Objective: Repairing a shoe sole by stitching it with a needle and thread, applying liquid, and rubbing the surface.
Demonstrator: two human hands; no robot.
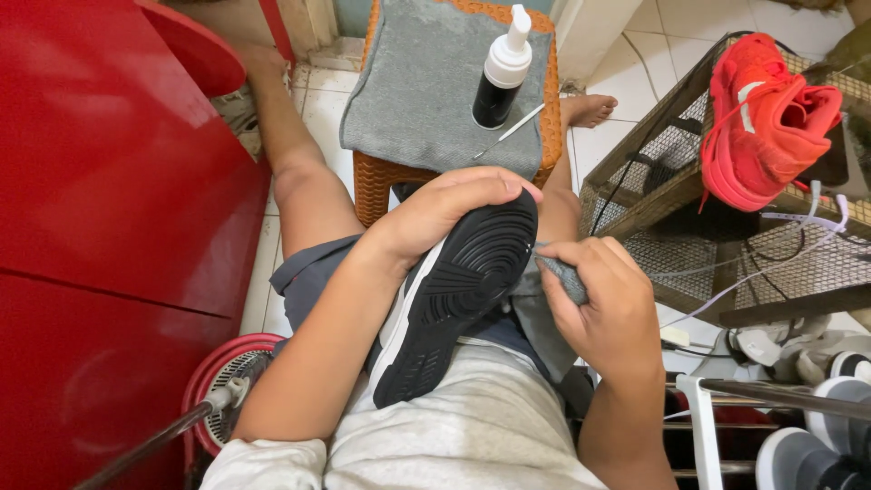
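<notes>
Bottle (pixel 502 77): white pump top, black body, upright on grey towel (pixel 417 91) over orange stool (pixel 381 186); label not legible. Thin white stick (pixel 510 131) lies just beside the bottle. Red shoe (pixel 762 122) sits on wire rack (pixel 653 195), right.

Hidden: shoe (pixel 458 295) shows only its black sole, facing up, with a white edge; upper out of sight. Heel end rests on the lap. Mop bucket (pixel 227 390) cut off at lower left.

Left hand (pixel 445 213): curled over the toe, gripping it. Right hand (pixel 608 304): clenched on a grey cloth (pixel 561 275) pressed to the shoe's side.
</notes>
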